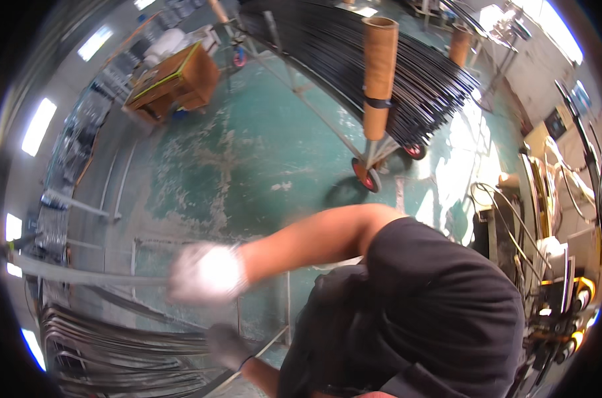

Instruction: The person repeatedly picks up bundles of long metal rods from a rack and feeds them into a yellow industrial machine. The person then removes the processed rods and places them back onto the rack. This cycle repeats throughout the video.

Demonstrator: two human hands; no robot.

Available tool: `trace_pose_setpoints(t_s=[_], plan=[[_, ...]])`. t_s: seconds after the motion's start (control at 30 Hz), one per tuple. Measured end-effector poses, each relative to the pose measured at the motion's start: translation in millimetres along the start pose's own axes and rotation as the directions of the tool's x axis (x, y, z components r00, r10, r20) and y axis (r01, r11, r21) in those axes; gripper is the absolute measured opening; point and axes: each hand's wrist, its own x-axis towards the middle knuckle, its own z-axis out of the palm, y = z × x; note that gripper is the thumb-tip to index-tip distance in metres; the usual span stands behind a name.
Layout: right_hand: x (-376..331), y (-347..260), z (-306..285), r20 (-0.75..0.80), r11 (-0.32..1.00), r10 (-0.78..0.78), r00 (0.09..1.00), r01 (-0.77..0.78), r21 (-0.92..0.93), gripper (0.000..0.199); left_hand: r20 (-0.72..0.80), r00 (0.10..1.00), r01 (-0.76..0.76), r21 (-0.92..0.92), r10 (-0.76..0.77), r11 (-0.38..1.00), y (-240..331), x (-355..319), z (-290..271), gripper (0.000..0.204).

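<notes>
the stack of dark bent strips (132, 346) is the landmark. a long grey bar (92, 273) lies above and just beyond the stack, its near end meeting the white-gloved right hand (208, 273); blur hides the fingers, so whether they close around it cannot be told. the gloved left hand (229, 346) is just beside the stack's right end, its finger opening and any hold also unclear. well beyond the stack, to its right, a wheeled rack (372, 151) bears black rods (314, 53) beside an upright brown tube (379, 60). a wooden desk (181, 79) stands far beyond the stack.
</notes>
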Motion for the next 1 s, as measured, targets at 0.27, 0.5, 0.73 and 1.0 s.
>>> trace_pose_setpoints(t_s=[0.27, 0.5, 0.73, 1.0], plan=[[-286.3, 79.9, -335.4, -0.620, 0.323, 0.586, 0.521, -0.853, -0.411, 0.030, 0.434, 0.753, 0.562, -0.815, 0.494, -0.141, 291.1, 9.1, -3.4, 0.017], [-474.4, 137.8, -535.8, -0.642, -0.589, 0.734, -0.221, -0.678, -0.440, 0.083, 0.375, 0.700, 0.523, -0.849, 0.608, -0.078, 530.3, -3.6, -112.7, 0.026], [-495.8, 178.5, -545.1, -0.569, -0.569, 0.778, -0.265, -0.680, -0.462, 0.080, 0.109, 0.447, 0.340, -0.939, 0.888, -0.056, 668.0, -72.1, -166.0, 0.030], [-500.9, 196.4, -548.3, -0.415, -0.440, 0.881, -0.227, -0.717, -0.541, 0.022, -0.024, 0.275, 0.119, -0.991, 0.961, -0.059, 744.2, -56.1, -181.6, 0.025]])
